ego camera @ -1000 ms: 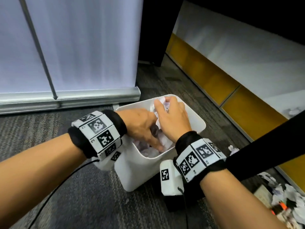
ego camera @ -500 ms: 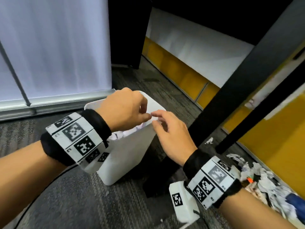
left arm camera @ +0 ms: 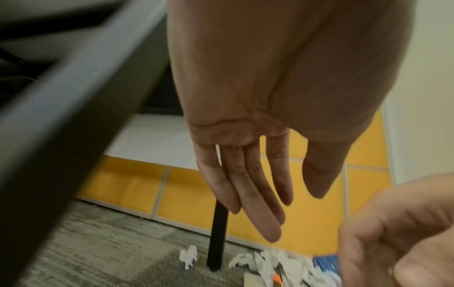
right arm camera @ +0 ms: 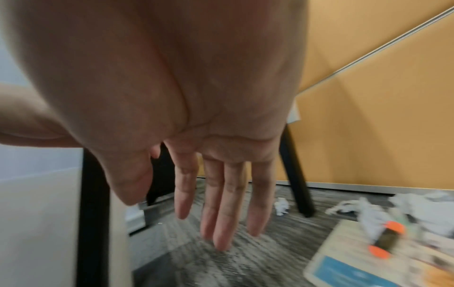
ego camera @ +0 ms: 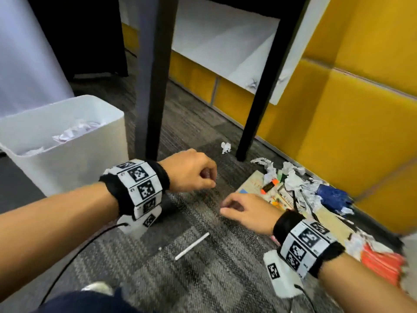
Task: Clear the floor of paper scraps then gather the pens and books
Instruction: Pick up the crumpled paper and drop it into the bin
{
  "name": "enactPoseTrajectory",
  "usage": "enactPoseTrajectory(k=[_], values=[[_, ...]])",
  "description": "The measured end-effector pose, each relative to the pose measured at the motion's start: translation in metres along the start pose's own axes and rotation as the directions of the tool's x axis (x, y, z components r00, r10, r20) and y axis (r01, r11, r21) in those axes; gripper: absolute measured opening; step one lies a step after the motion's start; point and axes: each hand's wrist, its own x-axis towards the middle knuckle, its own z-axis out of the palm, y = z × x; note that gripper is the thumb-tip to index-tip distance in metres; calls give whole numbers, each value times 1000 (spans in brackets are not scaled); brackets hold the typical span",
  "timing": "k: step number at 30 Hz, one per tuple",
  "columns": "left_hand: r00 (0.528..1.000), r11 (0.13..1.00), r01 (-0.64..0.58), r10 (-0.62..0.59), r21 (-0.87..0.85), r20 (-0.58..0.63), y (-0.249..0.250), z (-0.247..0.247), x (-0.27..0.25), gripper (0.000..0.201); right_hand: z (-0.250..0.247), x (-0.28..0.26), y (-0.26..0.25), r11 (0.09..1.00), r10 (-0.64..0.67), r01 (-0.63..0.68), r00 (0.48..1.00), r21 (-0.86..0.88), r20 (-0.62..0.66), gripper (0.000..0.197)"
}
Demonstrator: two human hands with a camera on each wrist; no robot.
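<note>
Both hands, left [ego camera: 191, 170] and right [ego camera: 246, 211], left the white plastic bin [ego camera: 67, 154], empty and slack; crumpled white paper scraps [ego camera: 291, 177], pens, books remain

The right hand [right arm camera: 196, 120] fills the upper part of the view, palm toward the camera, its fingers [right arm camera: 222, 209] straight and slightly spread, holding nothing, pointing down at the grey carpet [right arm camera: 221, 268]; a small crumpled scrap [right arm camera: 282, 207] lies at four o'clock of the fingertips, just beside a black table leg [right arm camera: 298, 174]. At four o'clock, a blurred orange-capped marker [right arm camera: 385, 238] lies on a book [right arm camera: 356, 268] with a blue panel; crumpled paper [right arm camera: 393, 203] sits behind it, along the yellow wall [right arm camera: 380, 116].
</note>
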Motion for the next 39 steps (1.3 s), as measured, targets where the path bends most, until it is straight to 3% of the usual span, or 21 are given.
enactPoseTrajectory(k=[5,11,14,16,20,23,25,28,32,35,39], values=[[983,996,-46,32,75,178,37,52,76,17,2,-25,91,964,267,-267,963,2,-15,35],[947,985,-150,118,88,298,77,138,166,20,39,-74,184,839,540,-527,839,137,-74,34],[925,964,-245,202,99,321,100,193,206,27,61,-100,223,740,668,-638,733,212,-126,46],[927,956,-267,219,123,305,110,227,228,45,75,-114,246,664,748,-713,636,225,-189,51],[950,979,-61,-3,195,312,115,267,240,99,93,-129,274,474,881,-845,451,246,-144,66],[948,992,33,-69,121,312,106,281,231,88,88,-134,278,401,916,-886,393,231,-83,72],[964,995,4,-30,98,266,101,290,226,77,79,-135,281,394,919,-902,386,178,-79,72],[969,991,-39,6,131,249,94,288,226,70,63,-128,288,464,883,-880,449,101,-138,80],[972,996,-55,38,65,232,90,276,234,45,48,-108,311,516,845,-855,500,43,-190,112],[971,997,13,-31,80,235,88,269,238,49,47,-87,334,522,833,-852,521,-48,-187,136],[981,995,68,-81,77,177,91,258,245,58,52,-65,366,542,810,-840,527,-16,-257,144]])
